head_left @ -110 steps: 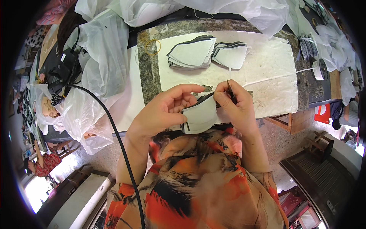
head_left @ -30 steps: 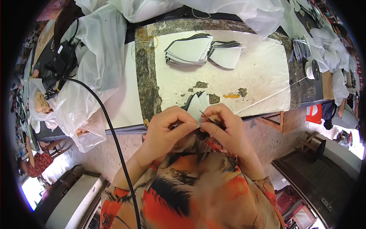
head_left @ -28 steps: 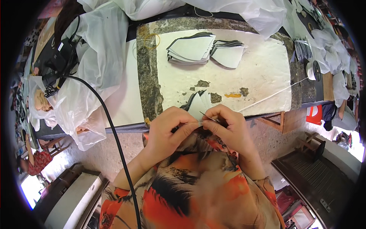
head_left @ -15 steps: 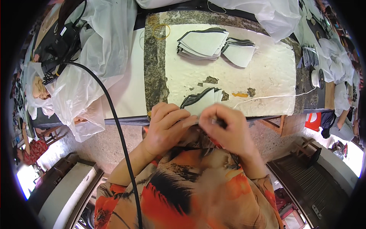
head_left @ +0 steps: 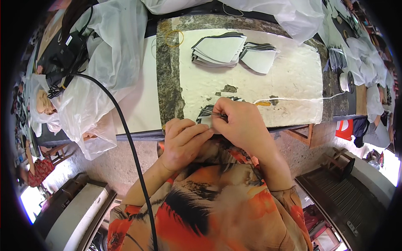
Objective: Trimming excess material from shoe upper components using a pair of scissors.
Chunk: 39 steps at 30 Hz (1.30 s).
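Observation:
My left hand [head_left: 184, 140] is at the near edge of the table, its fingers curled together on a small white piece with a black edge [head_left: 205, 120]. Much of that piece is hidden by my fingers. Just to the right, my right hand [head_left: 238, 121] pinches a slim, dark, pointed metal tool [head_left: 217, 113], its tips over the piece. Whether it is tweezers or snips I cannot tell. A small stack of similar pieces lies mostly hidden behind my right hand. Farther back rest a larger stack of white, black-edged pieces [head_left: 220, 50] and a smaller stack [head_left: 259, 59].
A worn white sheet [head_left: 293, 79] covers the stone slab [head_left: 169, 79]. White cord [head_left: 301, 98] runs from a spool [head_left: 346, 82] toward my right hand. Plastic bags [head_left: 113, 54] lie at the left. A black cable [head_left: 125, 121] hangs across the left side.
My right hand has moved forward and slightly left, over the small stack. The dark tool now shows between its fingers and thumb. My left hand stays nearly in place.

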{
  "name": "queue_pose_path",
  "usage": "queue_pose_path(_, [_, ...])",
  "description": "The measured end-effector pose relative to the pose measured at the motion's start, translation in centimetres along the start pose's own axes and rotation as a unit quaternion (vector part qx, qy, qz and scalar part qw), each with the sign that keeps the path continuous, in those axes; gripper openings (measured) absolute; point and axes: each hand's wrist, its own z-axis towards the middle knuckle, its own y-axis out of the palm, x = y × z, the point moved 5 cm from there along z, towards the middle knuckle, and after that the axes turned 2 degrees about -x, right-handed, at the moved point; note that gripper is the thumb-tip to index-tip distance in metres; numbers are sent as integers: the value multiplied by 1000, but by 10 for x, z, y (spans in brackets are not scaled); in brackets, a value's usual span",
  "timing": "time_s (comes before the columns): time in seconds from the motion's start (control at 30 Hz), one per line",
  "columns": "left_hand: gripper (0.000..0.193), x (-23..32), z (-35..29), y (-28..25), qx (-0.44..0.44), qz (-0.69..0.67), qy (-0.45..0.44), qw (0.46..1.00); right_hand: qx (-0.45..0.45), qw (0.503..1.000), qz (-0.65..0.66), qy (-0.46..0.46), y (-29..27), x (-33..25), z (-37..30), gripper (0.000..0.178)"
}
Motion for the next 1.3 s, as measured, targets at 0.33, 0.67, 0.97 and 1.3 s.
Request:
queue_pose_path(0.33, [30, -2, 1, 0, -15, 39, -49, 998, 1, 1000, 24, -9, -3, 1, 3, 15])
queue_pose_path(0.67, [29, -2, 4, 1, -46, 39, -49, 997, -9, 1000, -2, 5, -5, -1, 5, 16])
queue_pose_path(0.97, [28, 0, 9, 0, -50, 38, -61, 996, 9, 1000, -1, -7, -20, -2, 1, 14])
queue_pose_path(1.3, [42, 4, 19, -2, -59, 45, -79, 994, 47, 996, -68, -37, -25, 2, 7, 17])
